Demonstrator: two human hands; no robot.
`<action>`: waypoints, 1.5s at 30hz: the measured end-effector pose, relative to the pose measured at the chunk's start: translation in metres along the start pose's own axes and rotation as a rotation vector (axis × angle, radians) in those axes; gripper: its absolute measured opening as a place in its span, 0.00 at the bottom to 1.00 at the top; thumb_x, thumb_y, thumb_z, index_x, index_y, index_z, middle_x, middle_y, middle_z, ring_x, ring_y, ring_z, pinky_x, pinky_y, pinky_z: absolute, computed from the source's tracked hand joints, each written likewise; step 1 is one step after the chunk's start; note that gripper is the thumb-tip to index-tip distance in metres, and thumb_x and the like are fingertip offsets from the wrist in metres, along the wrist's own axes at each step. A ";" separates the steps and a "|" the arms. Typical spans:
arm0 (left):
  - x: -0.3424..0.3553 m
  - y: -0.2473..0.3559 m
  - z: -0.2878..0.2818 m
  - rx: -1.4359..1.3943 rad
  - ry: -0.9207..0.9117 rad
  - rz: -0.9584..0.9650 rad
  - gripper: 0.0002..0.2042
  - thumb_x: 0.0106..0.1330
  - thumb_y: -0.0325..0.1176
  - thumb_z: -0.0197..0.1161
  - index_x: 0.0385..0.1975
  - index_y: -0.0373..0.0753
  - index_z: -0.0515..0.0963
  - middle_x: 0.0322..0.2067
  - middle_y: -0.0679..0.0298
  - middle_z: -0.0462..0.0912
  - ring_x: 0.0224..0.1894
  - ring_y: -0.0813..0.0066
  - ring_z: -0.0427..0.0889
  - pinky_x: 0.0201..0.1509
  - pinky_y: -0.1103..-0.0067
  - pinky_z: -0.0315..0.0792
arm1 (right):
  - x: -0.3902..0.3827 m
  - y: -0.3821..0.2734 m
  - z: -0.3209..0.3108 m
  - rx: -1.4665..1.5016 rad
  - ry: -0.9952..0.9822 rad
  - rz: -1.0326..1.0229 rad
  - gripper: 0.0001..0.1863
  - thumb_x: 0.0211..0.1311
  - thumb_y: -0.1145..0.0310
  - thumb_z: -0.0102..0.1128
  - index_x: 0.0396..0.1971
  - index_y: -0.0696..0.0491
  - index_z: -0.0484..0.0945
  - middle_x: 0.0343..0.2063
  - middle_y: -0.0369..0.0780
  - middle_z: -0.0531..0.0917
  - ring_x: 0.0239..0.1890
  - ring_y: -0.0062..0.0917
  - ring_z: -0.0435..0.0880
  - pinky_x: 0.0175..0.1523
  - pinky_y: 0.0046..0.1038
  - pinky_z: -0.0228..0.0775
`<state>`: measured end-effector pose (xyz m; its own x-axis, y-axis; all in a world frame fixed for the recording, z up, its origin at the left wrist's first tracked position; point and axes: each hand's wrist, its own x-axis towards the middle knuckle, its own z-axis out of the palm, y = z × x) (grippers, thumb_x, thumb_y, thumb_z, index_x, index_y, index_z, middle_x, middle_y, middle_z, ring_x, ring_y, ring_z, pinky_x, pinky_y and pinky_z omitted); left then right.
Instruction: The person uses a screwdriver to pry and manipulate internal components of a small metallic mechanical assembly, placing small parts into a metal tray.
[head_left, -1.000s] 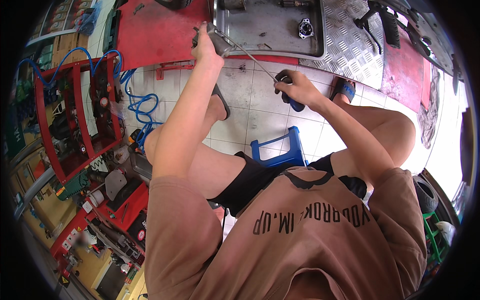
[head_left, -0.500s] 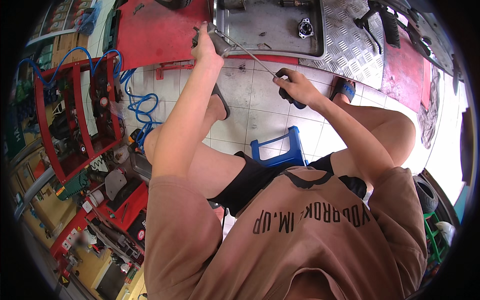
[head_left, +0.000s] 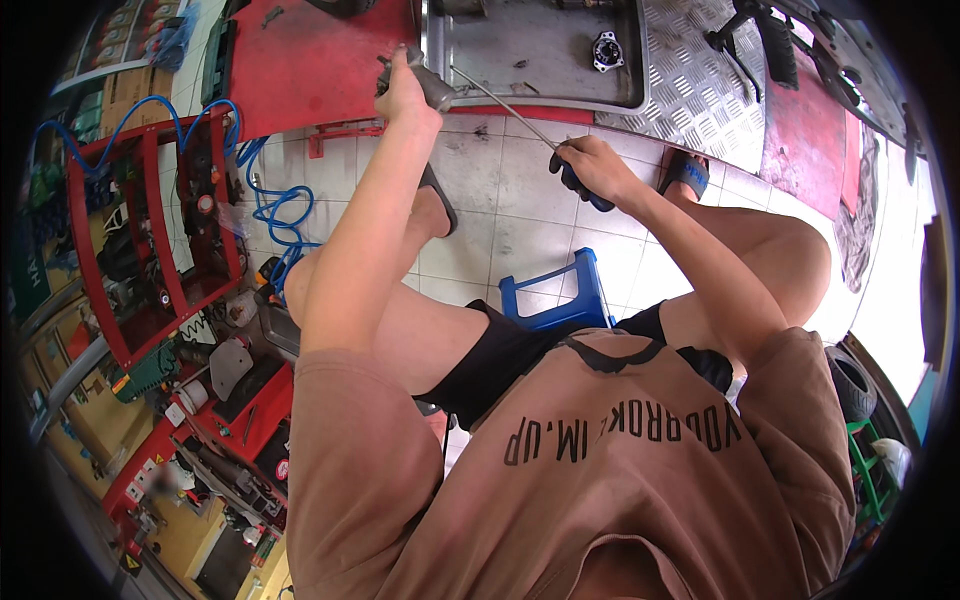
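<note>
My left hand (head_left: 404,100) is closed around a grey cylindrical metal part (head_left: 433,90), holding it over the front edge of the red bench. The fingers are partly hidden behind the part. My right hand (head_left: 598,168) grips the dark handle of a long screwdriver (head_left: 512,112). Its thin shaft slants up and left, and the tip ends just above and beside the metal part. A grey metal tray (head_left: 490,75) lies behind the screwdriver, with a round flanged metal piece (head_left: 607,52) in it.
A red bench top (head_left: 310,65) is on the left, a patterned metal plate (head_left: 700,95) on the right. Below stands a blue stool (head_left: 550,310) between my legs. A coiled blue hose (head_left: 275,210) hangs beside a red-framed rack (head_left: 150,235).
The screwdriver's shaft has come away from over the metal part, and its tip now shows beside it. My right hand has shifted slightly, and the left has lowered the part a little.
</note>
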<state>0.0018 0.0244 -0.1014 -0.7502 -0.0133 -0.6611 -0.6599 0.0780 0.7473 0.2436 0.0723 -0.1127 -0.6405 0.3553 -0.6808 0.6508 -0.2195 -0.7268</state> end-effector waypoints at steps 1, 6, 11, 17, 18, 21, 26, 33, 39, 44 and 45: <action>0.000 0.001 -0.001 -0.003 -0.006 -0.011 0.33 0.47 0.50 0.74 0.49 0.35 0.70 0.42 0.63 0.76 0.38 0.70 0.78 0.41 0.68 0.76 | 0.003 0.002 -0.001 -0.021 0.003 0.009 0.16 0.64 0.64 0.44 0.29 0.60 0.77 0.14 0.38 0.73 0.13 0.20 0.70 0.19 0.25 0.63; 0.002 0.001 -0.004 0.001 -0.026 -0.030 0.37 0.45 0.50 0.75 0.53 0.37 0.68 0.46 0.63 0.75 0.42 0.70 0.77 0.46 0.67 0.75 | 0.018 0.018 -0.001 -0.052 0.015 0.034 0.17 0.61 0.63 0.45 0.29 0.63 0.78 0.15 0.42 0.77 0.15 0.24 0.75 0.23 0.28 0.70; 0.007 0.001 -0.007 0.024 -0.017 -0.046 0.39 0.45 0.51 0.75 0.55 0.36 0.66 0.47 0.62 0.74 0.44 0.69 0.76 0.47 0.66 0.75 | 0.026 0.016 -0.006 -0.059 0.131 0.010 0.15 0.59 0.66 0.47 0.28 0.64 0.77 0.16 0.44 0.79 0.17 0.26 0.79 0.25 0.29 0.73; 0.006 0.003 -0.006 0.018 0.032 -0.020 0.31 0.48 0.49 0.74 0.45 0.33 0.72 0.38 0.62 0.78 0.33 0.69 0.80 0.34 0.68 0.77 | 0.037 0.024 -0.019 -0.164 0.385 0.015 0.14 0.54 0.67 0.49 0.28 0.65 0.77 0.18 0.46 0.81 0.23 0.32 0.84 0.32 0.32 0.76; 0.006 0.003 -0.007 0.025 0.024 -0.026 0.30 0.48 0.49 0.73 0.45 0.34 0.72 0.38 0.63 0.78 0.33 0.69 0.80 0.34 0.68 0.77 | 0.040 0.029 -0.022 -0.191 0.391 0.025 0.15 0.54 0.66 0.51 0.28 0.65 0.77 0.18 0.47 0.81 0.23 0.33 0.84 0.33 0.32 0.76; -0.002 0.007 -0.010 0.042 -0.022 -0.044 0.33 0.47 0.51 0.73 0.47 0.35 0.70 0.40 0.63 0.77 0.36 0.69 0.79 0.37 0.67 0.76 | 0.044 0.036 -0.031 -0.242 0.405 0.046 0.16 0.51 0.64 0.54 0.29 0.64 0.78 0.20 0.48 0.82 0.25 0.34 0.84 0.35 0.33 0.77; -0.003 0.006 -0.009 0.061 0.009 -0.043 0.31 0.48 0.51 0.73 0.45 0.35 0.72 0.39 0.64 0.78 0.35 0.70 0.79 0.33 0.67 0.77 | 0.065 0.029 -0.048 -0.423 0.437 0.011 0.22 0.47 0.59 0.61 0.34 0.64 0.79 0.24 0.53 0.82 0.32 0.41 0.85 0.41 0.36 0.77; -0.007 0.024 -0.009 -0.068 -0.241 -0.140 0.21 0.54 0.53 0.67 0.37 0.44 0.74 0.32 0.68 0.78 0.35 0.72 0.78 0.39 0.69 0.75 | 0.126 -0.014 -0.040 -0.558 0.587 -0.063 0.22 0.42 0.60 0.68 0.33 0.64 0.80 0.35 0.55 0.82 0.42 0.44 0.83 0.48 0.36 0.76; -0.050 0.077 -0.024 -0.237 -0.453 -0.034 0.17 0.60 0.51 0.61 0.35 0.44 0.74 0.28 0.65 0.79 0.30 0.68 0.79 0.36 0.70 0.77 | 0.177 -0.011 -0.033 -0.591 0.573 -0.065 0.18 0.44 0.66 0.69 0.37 0.56 0.81 0.39 0.49 0.83 0.45 0.42 0.82 0.49 0.37 0.76; -0.050 0.094 -0.043 -0.297 -0.459 -0.103 0.15 0.61 0.48 0.61 0.34 0.41 0.74 0.26 0.61 0.79 0.29 0.66 0.80 0.36 0.70 0.78 | 0.188 -0.016 -0.021 -0.654 0.623 -0.032 0.18 0.46 0.64 0.69 0.38 0.54 0.81 0.41 0.48 0.82 0.46 0.42 0.82 0.51 0.36 0.75; -0.049 0.095 -0.043 -0.308 -0.462 -0.101 0.15 0.61 0.48 0.61 0.34 0.41 0.74 0.26 0.61 0.79 0.29 0.66 0.80 0.36 0.69 0.78 | 0.189 -0.018 -0.021 -0.663 0.633 -0.037 0.18 0.46 0.64 0.69 0.38 0.54 0.81 0.41 0.48 0.82 0.46 0.42 0.82 0.51 0.36 0.75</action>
<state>-0.0257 -0.0108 0.0049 -0.6319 0.4381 -0.6393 -0.7613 -0.1965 0.6179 0.1189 0.1625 -0.2266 -0.4502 0.8262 -0.3387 0.8601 0.2994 -0.4130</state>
